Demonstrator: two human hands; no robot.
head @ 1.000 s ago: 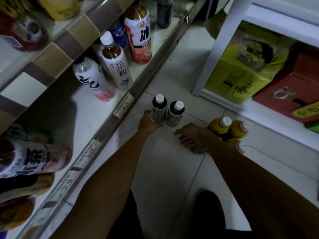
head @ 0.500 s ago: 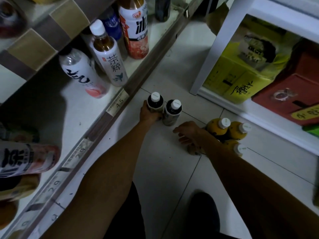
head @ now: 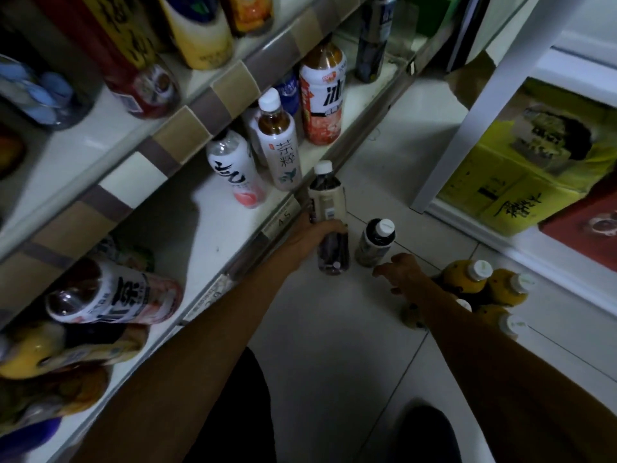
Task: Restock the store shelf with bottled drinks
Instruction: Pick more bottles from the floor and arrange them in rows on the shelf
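Observation:
My left hand point(head: 312, 237) grips a dark drink bottle point(head: 328, 202) with a white cap and a cream label, lifted off the floor beside the bottom shelf's front edge point(head: 277, 225). A second dark bottle point(head: 375, 242) of the same kind stands on the floor just right of it. My right hand point(head: 399, 270) hovers with loose fingers near that bottle's base and holds nothing. Several yellow bottles point(head: 467, 279) with white caps stand on the floor behind my right forearm.
The bottom shelf holds a white peach-label bottle point(head: 235, 172), a tea bottle point(head: 278, 145) and a red-label bottle point(head: 322, 98) standing, with bare room in front of them. Bottles point(head: 113, 297) lie at its near end. A white rack point(head: 467, 105) with yellow boxes point(head: 510, 182) stands at right.
My left hand has closed round the left dark bottle and raised it off the floor toward the shelf edge. My right hand has stayed near the bottles on the floor.

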